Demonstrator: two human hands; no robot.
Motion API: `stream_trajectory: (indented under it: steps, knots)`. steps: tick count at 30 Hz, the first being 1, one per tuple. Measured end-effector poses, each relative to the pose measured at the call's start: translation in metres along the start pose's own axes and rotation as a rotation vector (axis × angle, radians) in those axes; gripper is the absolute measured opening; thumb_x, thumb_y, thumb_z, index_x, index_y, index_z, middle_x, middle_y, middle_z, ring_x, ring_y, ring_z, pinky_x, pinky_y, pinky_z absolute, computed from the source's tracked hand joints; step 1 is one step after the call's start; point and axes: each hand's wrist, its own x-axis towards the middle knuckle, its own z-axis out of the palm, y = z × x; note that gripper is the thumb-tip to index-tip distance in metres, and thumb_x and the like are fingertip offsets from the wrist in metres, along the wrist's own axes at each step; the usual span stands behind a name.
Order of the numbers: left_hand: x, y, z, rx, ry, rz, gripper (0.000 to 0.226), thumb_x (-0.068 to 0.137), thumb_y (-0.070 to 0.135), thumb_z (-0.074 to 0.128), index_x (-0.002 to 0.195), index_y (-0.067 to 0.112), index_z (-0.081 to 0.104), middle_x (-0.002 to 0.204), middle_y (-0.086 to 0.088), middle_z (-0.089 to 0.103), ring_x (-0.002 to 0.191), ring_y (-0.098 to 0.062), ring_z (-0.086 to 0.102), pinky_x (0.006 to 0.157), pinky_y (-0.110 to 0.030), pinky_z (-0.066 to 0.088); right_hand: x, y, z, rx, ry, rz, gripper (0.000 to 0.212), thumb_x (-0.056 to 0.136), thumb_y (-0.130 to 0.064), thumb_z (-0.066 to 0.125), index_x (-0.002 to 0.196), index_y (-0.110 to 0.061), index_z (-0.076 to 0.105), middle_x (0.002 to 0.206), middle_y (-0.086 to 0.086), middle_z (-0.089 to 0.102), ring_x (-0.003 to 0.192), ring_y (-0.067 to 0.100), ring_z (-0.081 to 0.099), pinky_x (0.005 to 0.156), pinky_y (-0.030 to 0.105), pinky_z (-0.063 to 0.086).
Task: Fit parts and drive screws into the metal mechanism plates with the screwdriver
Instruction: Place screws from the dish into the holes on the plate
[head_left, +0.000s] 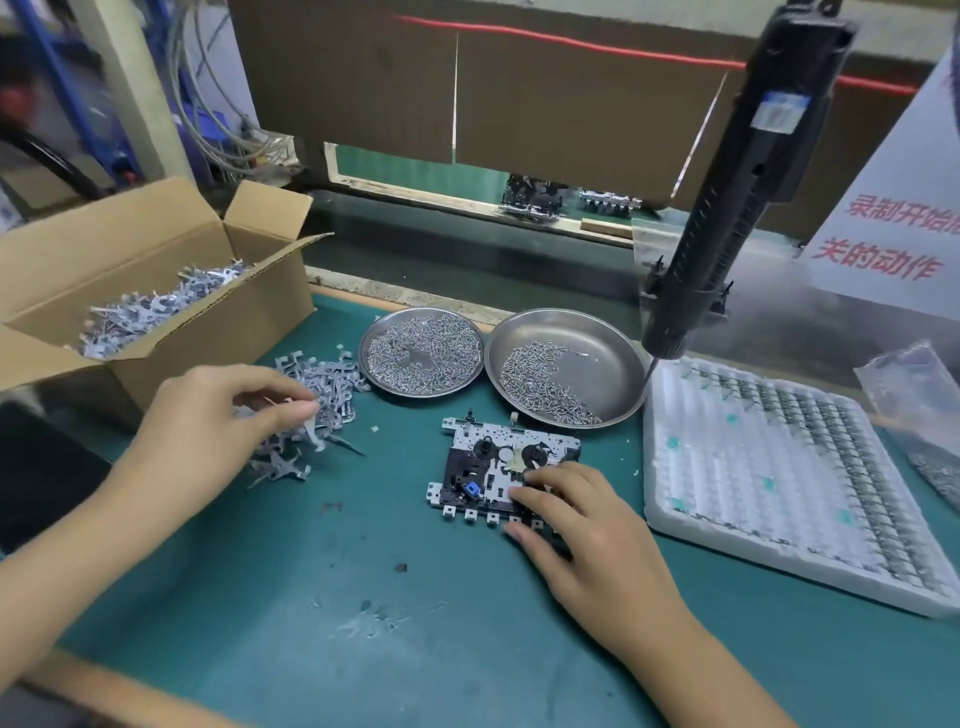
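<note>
2 hands work over the green mat (322, 597), whose near stretch lies bare below both wrists. The right hand (576, 525) rests with fingers spread on the lower right corner of the metal mechanism plate (506, 473), which lies flat on the mat; bare mat runs along the plate's left edge. The left hand (218, 415) has thumb and fingertips pinched together on a small stamped metal part at the near side of the loose pile of parts (311, 410). Just beyond the right fingers sit 2 steel dishes of screws (566, 369), rims touching. The electric screwdriver (727, 208) hangs tilted above the right dish's far edge. Right of the fingers lies a white tray (789, 478). Beyond the left fingers stands an open cardboard box (130, 291) of parts.
</note>
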Motion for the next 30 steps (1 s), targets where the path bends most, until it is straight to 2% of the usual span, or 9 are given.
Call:
stream_trajectory:
  steps: [3, 8, 11, 13, 18, 20, 24, 27, 30]
  knots:
    - [0.004, 0.0, 0.0, -0.053, -0.041, -0.05, 0.008, 0.074, 0.025, 0.078, 0.075, 0.032, 0.073, 0.062, 0.016, 0.067, 0.056, 0.007, 0.056, 0.049, -0.004, 0.038, -0.001, 0.0, 0.0, 0.01, -0.005, 0.004, 0.027, 0.086, -0.03, 0.064, 0.103, -0.01, 0.071, 0.103, 0.003, 0.066, 0.098, 0.025, 0.061, 0.078, 0.033, 0.054]
    - [0.003, 0.002, -0.004, 0.222, 0.088, 0.054, 0.005, 0.077, 0.038, 0.071, 0.08, 0.034, 0.071, 0.076, 0.009, 0.067, 0.074, -0.017, 0.061, 0.068, -0.04, 0.05, -0.001, 0.001, 0.001, 0.009, -0.002, 0.0, 0.027, 0.087, -0.032, 0.063, 0.104, -0.012, 0.071, 0.104, 0.001, 0.065, 0.099, 0.024, 0.059, 0.079, 0.032, 0.053]
    - [0.005, 0.004, -0.005, 0.209, 0.06, 0.109, 0.003, 0.075, 0.033, 0.074, 0.076, 0.032, 0.072, 0.081, 0.007, 0.063, 0.073, -0.018, 0.057, 0.071, -0.045, 0.049, -0.002, 0.001, 0.001, 0.014, -0.003, -0.001, 0.027, 0.088, -0.032, 0.063, 0.104, -0.012, 0.07, 0.105, 0.001, 0.065, 0.1, 0.023, 0.059, 0.079, 0.032, 0.053]
    - [0.006, 0.007, -0.005, 0.124, 0.041, 0.097, 0.008, 0.072, 0.03, 0.076, 0.072, 0.035, 0.07, 0.077, 0.008, 0.063, 0.068, -0.01, 0.053, 0.068, -0.04, 0.048, -0.002, 0.001, 0.001, 0.01, -0.001, -0.006, 0.027, 0.088, -0.032, 0.062, 0.105, -0.012, 0.07, 0.105, 0.001, 0.065, 0.099, 0.024, 0.059, 0.078, 0.033, 0.054]
    - [-0.001, 0.032, 0.01, -0.309, -0.009, 0.099, 0.008, 0.069, 0.031, 0.076, 0.07, 0.038, 0.075, 0.071, 0.016, 0.069, 0.06, 0.0, 0.055, 0.057, -0.006, 0.039, 0.0, -0.007, -0.002, 0.109, 0.087, 0.054, 0.035, 0.09, -0.036, 0.059, 0.116, -0.013, 0.066, 0.115, 0.0, 0.062, 0.108, 0.019, 0.056, 0.093, 0.035, 0.045]
    - [-0.006, 0.051, 0.031, -0.518, -0.097, 0.116, 0.012, 0.065, 0.033, 0.073, 0.074, 0.04, 0.074, 0.071, 0.014, 0.071, 0.062, 0.003, 0.058, 0.059, -0.006, 0.042, 0.004, -0.015, -0.004, 0.29, 0.182, 0.134, 0.035, 0.089, -0.033, 0.06, 0.118, -0.015, 0.065, 0.113, -0.004, 0.063, 0.108, 0.012, 0.056, 0.095, 0.028, 0.043]
    - [-0.015, 0.079, 0.074, -0.732, -0.283, 0.16, 0.016, 0.068, 0.027, 0.07, 0.08, 0.037, 0.075, 0.077, 0.009, 0.072, 0.071, 0.0, 0.063, 0.065, -0.011, 0.047, 0.011, -0.03, -0.009, 0.872, 0.214, 0.409, 0.035, 0.075, -0.012, 0.079, 0.104, -0.029, 0.069, 0.089, -0.009, 0.071, 0.083, 0.005, 0.066, 0.078, 0.017, 0.05]
    - [-0.019, 0.084, 0.092, -0.769, -0.357, 0.202, 0.013, 0.076, 0.026, 0.067, 0.086, 0.029, 0.075, 0.083, 0.008, 0.072, 0.074, -0.002, 0.062, 0.067, -0.015, 0.048, 0.014, -0.03, -0.015, 1.053, 0.334, 0.537, 0.024, 0.067, -0.013, 0.078, 0.084, -0.03, 0.076, 0.076, -0.003, 0.072, 0.07, 0.006, 0.066, 0.067, 0.016, 0.051]
    - [-0.023, 0.081, 0.102, -0.786, -0.404, 0.209, 0.015, 0.077, 0.027, 0.066, 0.09, 0.029, 0.074, 0.085, 0.006, 0.073, 0.075, -0.004, 0.064, 0.069, -0.016, 0.049, 0.016, -0.026, -0.018, 1.135, 0.408, 0.587, 0.017, 0.067, -0.017, 0.073, 0.083, -0.022, 0.076, 0.076, -0.002, 0.073, 0.071, 0.004, 0.066, 0.064, 0.014, 0.05]
